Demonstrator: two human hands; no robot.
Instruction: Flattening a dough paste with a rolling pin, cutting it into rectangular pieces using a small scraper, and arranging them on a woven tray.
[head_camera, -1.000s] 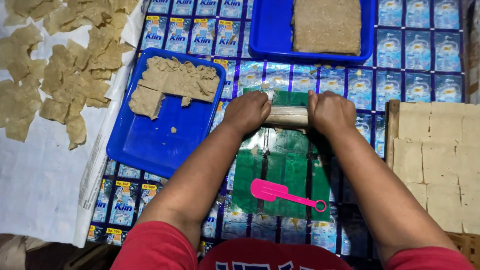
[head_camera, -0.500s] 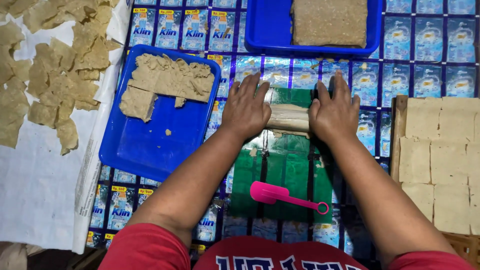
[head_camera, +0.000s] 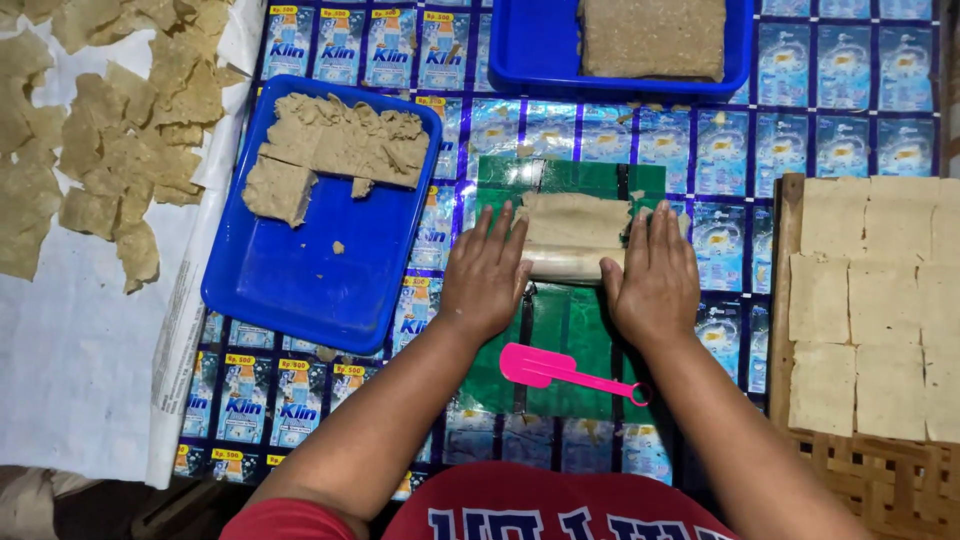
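Shiny sachet wrappers in blue and white, joined into one mat (head_camera: 850, 120), cover the work surface under a head camera that looks straight down. Nearest the person, a pink plastic spatula (head_camera: 560, 370) lies on the near part of a green plastic sheet (head_camera: 565, 330), its blade toward the left and its thin handle toward the right. Just beyond it both forearms reach forward. The left hand (head_camera: 487, 275) lies flat and open, fingers stretched out, pressing on the left end of a pale rolling pin (head_camera: 565, 262); the right hand (head_camera: 655, 275) lies equally flat and open on the pin's right end. The pin lies crosswise on the green sheet, and touching its far side is a flattened beige sheet of dough (head_camera: 575, 218), spread on the same green sheet near the mat's middle. Along the right edge a woven board (head_camera: 880, 480) carries pale square pieces (head_camera: 865, 300) laid edge to edge in rows. Left of the hands a blue tray (head_camera: 310, 290) holds a torn slab of brown dough (head_camera: 335, 145) at its far end. Past the mat's left edge, white paper (head_camera: 70, 360) bears many thin irregular beige pieces (head_camera: 110, 150). At the far edge a second blue tray (head_camera: 530, 50) holds a rectangular brown block (head_camera: 655, 38).
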